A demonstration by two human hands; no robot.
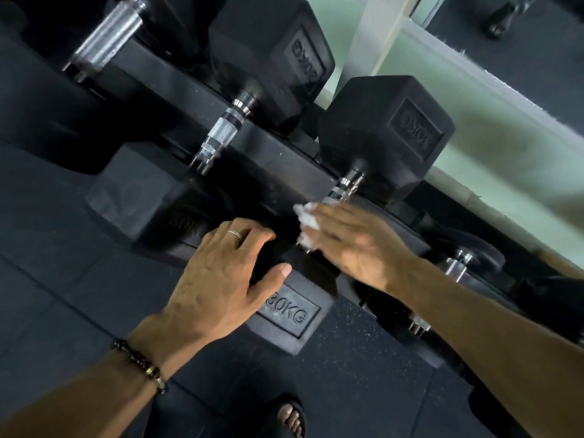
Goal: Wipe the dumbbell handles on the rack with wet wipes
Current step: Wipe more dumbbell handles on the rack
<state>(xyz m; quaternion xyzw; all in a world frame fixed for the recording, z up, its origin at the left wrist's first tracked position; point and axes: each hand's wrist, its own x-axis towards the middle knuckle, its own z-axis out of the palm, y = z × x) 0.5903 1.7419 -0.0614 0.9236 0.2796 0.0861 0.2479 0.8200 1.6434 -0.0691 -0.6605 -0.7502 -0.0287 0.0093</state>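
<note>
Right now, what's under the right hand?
A crumpled white wet wipe sticks out beneath the right hand, over the 30KG dumbbell handle. The handle there is covered; bare chrome shows only beyond the fingers.

Black rubber hex dumbbell heads: four in view, namely one upper centre [268, 49], one right of centre [388, 134], one left of centre [148, 197] and one marked 30KG at lower centre [290, 308]. Knurled chrome dumbbell handles: two fully exposed, upper left [107, 36] and centre [221, 134]. Crumpled white wet wipes: one [305, 222]. Bare hands: two, left [221, 279] and right [354, 245]. Plain silver finger rings: one [235, 234]. Dark beaded bracelets: one [139, 361].
</note>
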